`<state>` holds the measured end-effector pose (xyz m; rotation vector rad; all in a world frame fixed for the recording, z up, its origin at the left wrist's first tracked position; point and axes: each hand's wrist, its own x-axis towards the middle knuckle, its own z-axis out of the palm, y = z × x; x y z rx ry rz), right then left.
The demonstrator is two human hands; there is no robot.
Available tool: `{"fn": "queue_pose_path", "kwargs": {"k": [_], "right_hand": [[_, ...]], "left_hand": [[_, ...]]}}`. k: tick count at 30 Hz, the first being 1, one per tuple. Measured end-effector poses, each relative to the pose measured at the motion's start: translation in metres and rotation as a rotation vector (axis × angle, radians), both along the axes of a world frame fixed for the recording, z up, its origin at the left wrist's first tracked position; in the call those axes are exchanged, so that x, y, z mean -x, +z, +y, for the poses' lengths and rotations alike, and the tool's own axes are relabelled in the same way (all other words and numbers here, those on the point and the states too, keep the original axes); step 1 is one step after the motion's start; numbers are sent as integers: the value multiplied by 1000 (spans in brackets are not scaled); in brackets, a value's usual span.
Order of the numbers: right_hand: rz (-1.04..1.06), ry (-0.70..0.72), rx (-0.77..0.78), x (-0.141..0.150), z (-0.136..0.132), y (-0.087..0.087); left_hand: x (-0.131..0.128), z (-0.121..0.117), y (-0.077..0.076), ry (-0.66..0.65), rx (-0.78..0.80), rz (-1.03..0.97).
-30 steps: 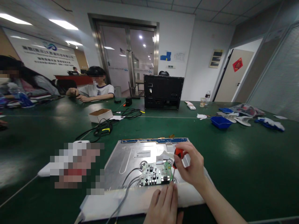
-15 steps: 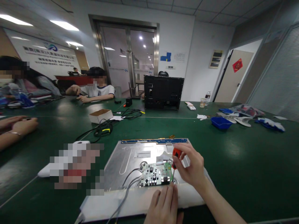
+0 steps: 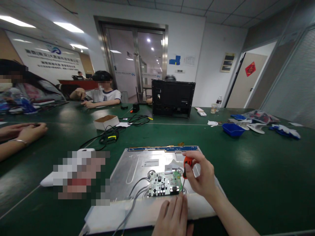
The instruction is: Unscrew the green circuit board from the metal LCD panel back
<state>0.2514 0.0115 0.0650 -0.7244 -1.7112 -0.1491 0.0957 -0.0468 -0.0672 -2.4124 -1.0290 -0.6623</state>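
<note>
A green circuit board (image 3: 163, 183) with small dark and silver parts sits on the back of a flat metal display panel (image 3: 130, 167). In my right hand (image 3: 203, 175) is a screwdriver (image 3: 187, 165) with an orange and black handle, gripped by thumb and fingers. Its shaft slants down to the board's lower right corner. My left hand (image 3: 172, 214) lies with fingers stretched out over the panel's whitish lower strip (image 3: 123, 213), its fingertips close to the screwdriver tip. Grey cables (image 3: 134, 205) run from the board's left side toward me. The tip's exact contact is hard to see.
Left of the panel lies a white object (image 3: 49, 178), partly pixelated. Beyond it are black cables (image 3: 108, 134) and an open white box (image 3: 105, 122). A black monitor-like unit (image 3: 173, 98) stands at the back. Right, a blue tray (image 3: 232, 129) and gloves (image 3: 285, 130). Co-workers sit left.
The screwdriver handle has tilted slightly to the right in my right hand, while its tip stays at the board's corner. My left hand is still. A co-worker's hands at left shifted right.
</note>
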Motion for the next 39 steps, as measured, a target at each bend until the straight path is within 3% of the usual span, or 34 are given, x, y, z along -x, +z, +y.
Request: {"fn": "queue_pose_path", "kwargs": {"k": [14, 24, 39], "right_hand": [[11, -24, -30, 2, 1, 0], [12, 9, -18, 2, 2, -1], [14, -31, -19, 1, 2, -2]], "left_hand": [[9, 7, 13, -92, -87, 36], [4, 4, 0, -22, -21, 14], [9, 7, 9, -84, -68, 29]]}}
